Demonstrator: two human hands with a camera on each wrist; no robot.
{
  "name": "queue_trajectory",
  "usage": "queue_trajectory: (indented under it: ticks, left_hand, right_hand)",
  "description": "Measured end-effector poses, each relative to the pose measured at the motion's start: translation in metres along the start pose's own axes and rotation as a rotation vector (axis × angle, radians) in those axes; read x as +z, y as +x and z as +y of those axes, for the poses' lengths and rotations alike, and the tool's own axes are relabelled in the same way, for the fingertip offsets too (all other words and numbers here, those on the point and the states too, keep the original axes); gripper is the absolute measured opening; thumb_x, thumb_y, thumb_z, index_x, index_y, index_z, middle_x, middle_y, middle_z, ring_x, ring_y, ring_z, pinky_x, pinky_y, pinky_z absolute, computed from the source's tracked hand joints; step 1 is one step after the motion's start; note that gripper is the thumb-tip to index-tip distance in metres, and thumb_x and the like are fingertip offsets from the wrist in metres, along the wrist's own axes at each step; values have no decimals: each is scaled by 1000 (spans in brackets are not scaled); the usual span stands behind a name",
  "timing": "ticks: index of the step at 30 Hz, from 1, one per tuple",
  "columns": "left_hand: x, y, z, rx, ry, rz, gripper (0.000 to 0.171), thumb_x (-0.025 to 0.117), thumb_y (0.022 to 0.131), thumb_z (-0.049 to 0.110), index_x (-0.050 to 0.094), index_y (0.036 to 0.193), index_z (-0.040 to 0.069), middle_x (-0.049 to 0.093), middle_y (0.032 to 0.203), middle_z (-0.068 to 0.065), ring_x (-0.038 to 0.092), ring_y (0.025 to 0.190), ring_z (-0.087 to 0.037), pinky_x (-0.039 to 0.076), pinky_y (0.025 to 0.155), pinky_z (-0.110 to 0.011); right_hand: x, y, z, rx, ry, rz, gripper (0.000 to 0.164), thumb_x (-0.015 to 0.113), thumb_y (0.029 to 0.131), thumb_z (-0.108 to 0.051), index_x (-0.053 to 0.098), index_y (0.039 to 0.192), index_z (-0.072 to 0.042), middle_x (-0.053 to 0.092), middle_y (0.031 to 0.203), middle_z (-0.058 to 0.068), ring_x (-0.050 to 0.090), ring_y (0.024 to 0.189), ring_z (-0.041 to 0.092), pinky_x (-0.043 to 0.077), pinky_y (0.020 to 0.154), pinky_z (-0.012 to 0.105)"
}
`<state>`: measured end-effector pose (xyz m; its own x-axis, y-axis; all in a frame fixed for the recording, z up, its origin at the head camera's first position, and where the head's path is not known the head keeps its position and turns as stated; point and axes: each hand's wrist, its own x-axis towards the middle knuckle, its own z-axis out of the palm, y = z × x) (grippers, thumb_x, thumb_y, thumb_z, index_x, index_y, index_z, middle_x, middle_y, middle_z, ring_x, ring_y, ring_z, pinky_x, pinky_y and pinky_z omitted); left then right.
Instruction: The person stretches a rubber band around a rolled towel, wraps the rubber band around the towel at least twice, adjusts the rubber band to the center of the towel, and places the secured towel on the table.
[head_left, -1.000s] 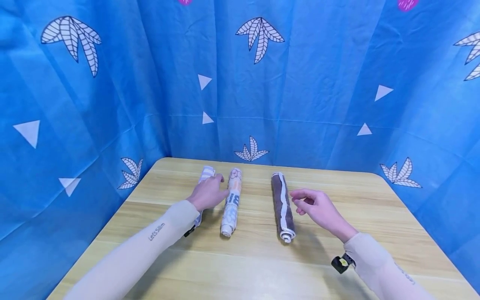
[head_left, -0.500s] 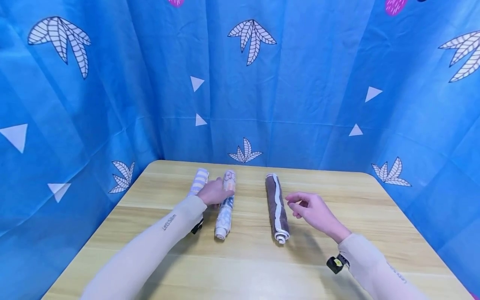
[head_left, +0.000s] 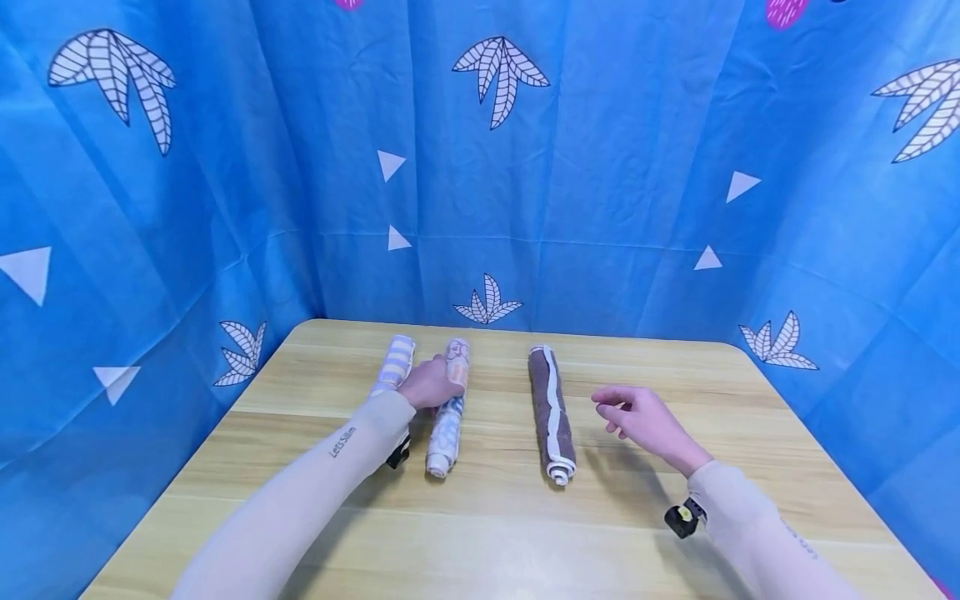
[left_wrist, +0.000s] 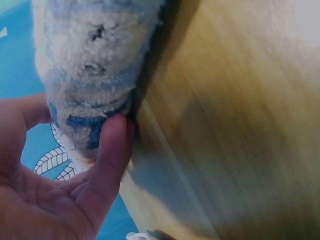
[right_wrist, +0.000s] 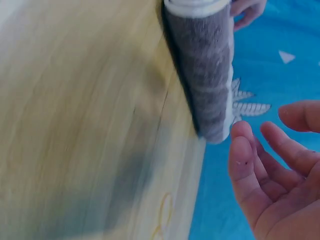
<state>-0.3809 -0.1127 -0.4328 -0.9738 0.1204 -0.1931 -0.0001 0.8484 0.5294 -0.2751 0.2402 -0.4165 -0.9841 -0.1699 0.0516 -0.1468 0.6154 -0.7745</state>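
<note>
Three rolled towels lie on the table, each pointing away from me. My left hand (head_left: pixel 431 384) grips the middle part of the white towel (head_left: pixel 444 439) with blue and orange print; in the left wrist view thumb and fingers sit on either side of its fluffy roll (left_wrist: pixel 95 55). Left of it lies a striped lilac-and-white towel (head_left: pixel 396 360), partly hidden by that hand and sleeve. A brown towel (head_left: pixel 542 400) with a white edge rests further right. My right hand (head_left: pixel 643 423) hovers beside it, fingers loosely bent around nothing, apart from the brown roll (right_wrist: pixel 202 65).
The wooden table (head_left: pixel 480 542) has rounded far corners. Blue curtains (head_left: pixel 622 167) with leaf and triangle prints hang around its back and sides. A small black camera (head_left: pixel 682 518) is strapped at the right wrist.
My left hand has moved right from the striped towel onto the printed one and now grips it. The right hand has drifted slightly away from the brown towel. The head view has shifted a little.
</note>
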Motion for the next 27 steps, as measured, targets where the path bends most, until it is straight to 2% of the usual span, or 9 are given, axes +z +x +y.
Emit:
queue_trajectory:
  ticks: [3, 6, 10, 16, 21, 27]
  left_hand:
    - [0, -3, -1, 9, -32, 7, 60, 72, 86, 29, 46, 132, 0, 61, 97, -14, 64, 65, -23, 53, 51, -33]
    - [0, -7, -2, 51, -89, 11, 63, 73, 85, 29, 47, 134, 0, 63, 101, -14, 65, 70, -23, 53, 53, -32]
    - [-3, -13, -3, 109, -157, 7, 72, 73, 85, 29, 44, 145, 2, 64, 114, -16, 66, 81, -22, 56, 63, -32]
    - [-9, -24, 5, 181, -159, 13, 77, 72, 84, 32, 40, 150, 8, 64, 119, -12, 65, 90, -21, 55, 77, -34]
    - [-15, -39, 17, 252, -191, 20, 75, 75, 83, 33, 42, 147, 11, 64, 114, -9, 65, 89, -20, 56, 73, -34]
    - [-25, -60, 28, 323, -161, 30, 63, 75, 82, 31, 44, 136, 19, 63, 106, -4, 65, 85, -19, 56, 68, -34]
  right_hand:
    - [-4, 3, 8, 17, 0, -1, 33, 61, 98, -13, 63, 128, 3, 68, 109, 22, 66, 78, 24, 58, 65, 37]
    - [-8, 6, 16, 37, 13, -10, 34, 60, 98, -10, 61, 129, 4, 68, 113, 24, 66, 81, 28, 57, 65, 37]
    - [-13, 9, 26, 73, 47, -18, 34, 59, 98, -6, 60, 129, 7, 68, 114, 25, 66, 83, 29, 56, 64, 34]
    - [-19, 11, 41, 117, 67, -19, 34, 59, 98, -6, 58, 128, 9, 67, 94, 22, 63, 75, 23, 54, 60, 31]
    - [-24, 15, 52, 144, 30, -17, 33, 60, 97, -8, 61, 125, 8, 65, 77, 14, 58, 65, 18, 48, 54, 27]
    - [-26, 20, 59, 129, -86, -21, 27, 60, 97, -11, 67, 118, 6, 64, 70, 10, 52, 57, 14, 41, 50, 26]
